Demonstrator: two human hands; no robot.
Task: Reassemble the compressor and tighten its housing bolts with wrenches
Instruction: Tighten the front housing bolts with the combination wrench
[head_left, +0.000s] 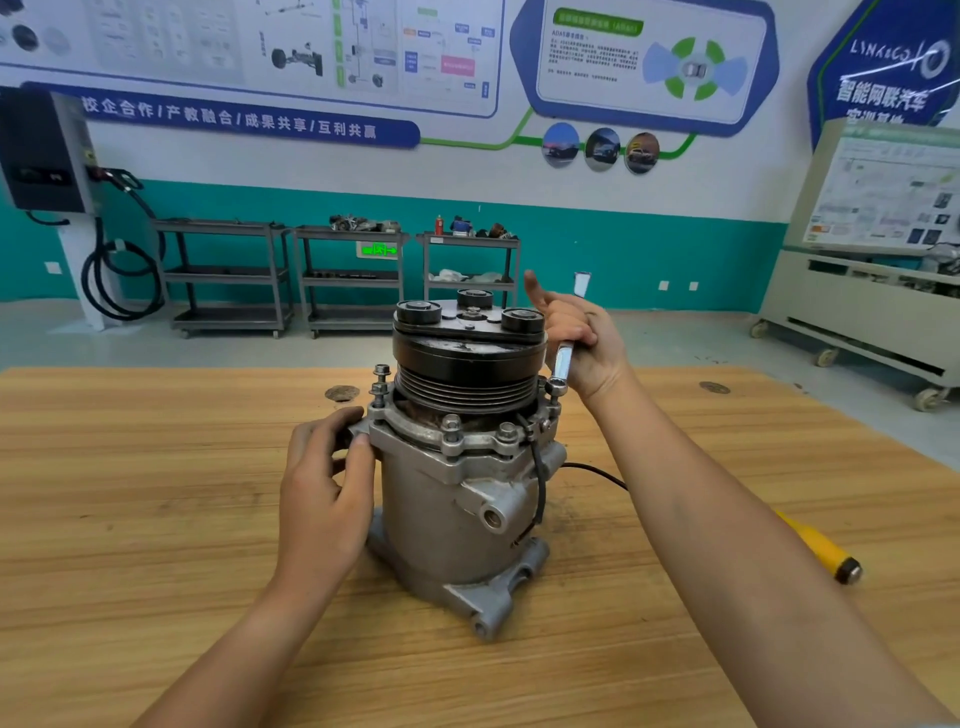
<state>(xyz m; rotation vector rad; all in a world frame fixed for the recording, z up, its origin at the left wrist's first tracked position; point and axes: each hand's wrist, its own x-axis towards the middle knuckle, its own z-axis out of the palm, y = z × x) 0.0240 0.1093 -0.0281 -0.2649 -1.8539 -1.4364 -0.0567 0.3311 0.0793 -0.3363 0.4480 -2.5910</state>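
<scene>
The grip of the right hand (576, 340) is closed round the shank of a ring wrench (562, 359), with one digit left pointing upward. The wrench is held steeply so that its ring end is seated over the housing bolt (554, 388) at the right edge of the flange; the steep angle is probably needed to clear the black pulley (467, 374) just beside it.

The grip of the left hand (322, 483) is pinched on a flange ear at the left of the compressor (447, 499), seemingly to stop the body turning as the wrench is swung. The compressor is stood upright at the centre of the frame on the wooden desk (156, 467), pulley uppermost, which leaves the bolt heads reachable from above.

A left bolt (382, 382) is seen standing well proud of the flange, while two front bolts (451, 426) sit lower; tightening is therefore judged to be part done.

A yellow-handled tool (826, 553) is laid on the desk at the right, partly hidden by the forearm.

No container is seen on the desk. Three shelf trolleys (228, 275) are lined along the far wall at upper centre; small parts are carried on two of them, too small to be identified.
</scene>
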